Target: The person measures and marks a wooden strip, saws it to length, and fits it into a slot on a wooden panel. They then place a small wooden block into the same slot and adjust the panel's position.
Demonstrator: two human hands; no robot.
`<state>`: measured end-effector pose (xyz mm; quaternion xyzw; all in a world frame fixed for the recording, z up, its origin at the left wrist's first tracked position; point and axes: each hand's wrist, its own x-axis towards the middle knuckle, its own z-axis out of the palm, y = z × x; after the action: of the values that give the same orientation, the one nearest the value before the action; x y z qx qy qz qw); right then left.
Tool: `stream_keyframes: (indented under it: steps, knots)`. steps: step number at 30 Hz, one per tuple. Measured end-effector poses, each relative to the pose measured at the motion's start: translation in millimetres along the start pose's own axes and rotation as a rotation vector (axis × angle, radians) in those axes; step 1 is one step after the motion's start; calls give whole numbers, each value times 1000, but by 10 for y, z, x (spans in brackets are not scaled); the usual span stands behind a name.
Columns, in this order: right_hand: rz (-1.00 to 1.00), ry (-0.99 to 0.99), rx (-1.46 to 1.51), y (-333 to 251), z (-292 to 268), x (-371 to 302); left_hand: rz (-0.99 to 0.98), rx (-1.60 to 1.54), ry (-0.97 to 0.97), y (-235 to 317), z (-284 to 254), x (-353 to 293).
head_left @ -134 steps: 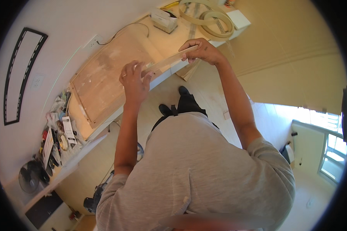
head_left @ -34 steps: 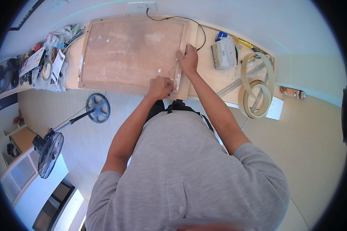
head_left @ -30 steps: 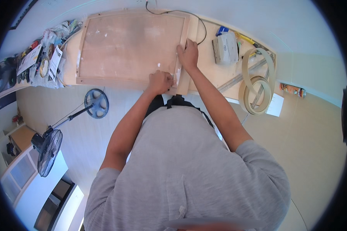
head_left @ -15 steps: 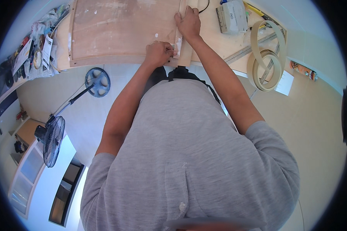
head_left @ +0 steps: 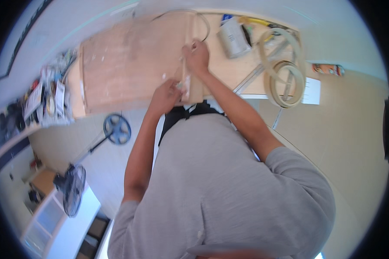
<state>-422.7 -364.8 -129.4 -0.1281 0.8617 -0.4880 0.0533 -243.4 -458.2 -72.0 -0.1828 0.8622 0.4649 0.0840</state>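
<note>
A large brown wooden panel with a raised edge lies on the workbench before me. Along its right side runs a narrow light wooden strip, with a whitish patch near its close end. My right hand is closed over the strip farther up, its fingers curled at the edge. Beside the whitish patch, my left hand pinches something small and pale at the panel's near right corner. Blur and the fingers keep me from making out what it is.
Right of the panel lie a white box, yellow-handled tools, a metal ruler and a coil of cream edging band. Bagged items and papers crowd the left. A standing fan is on the floor, lower left.
The whole view has shifted and is blurred, with the bench now lower and more of the wall showing. Both hands keep about the same places on the strip and panel.
</note>
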Motion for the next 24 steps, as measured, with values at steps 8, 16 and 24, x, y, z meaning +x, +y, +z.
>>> stream_keyframes:
  steps: [8,16,24]
  knots:
    - [-133,101,645,-658,-359,10,-146,-493,-185,378,0,-251]
    - [-85,-73,1195,-951,-1492,-15,-61,-382,-359,299,-30,-389]
    - [-368,147,970,-731,-2515,-112,263,-9,-511,736,97,-66]
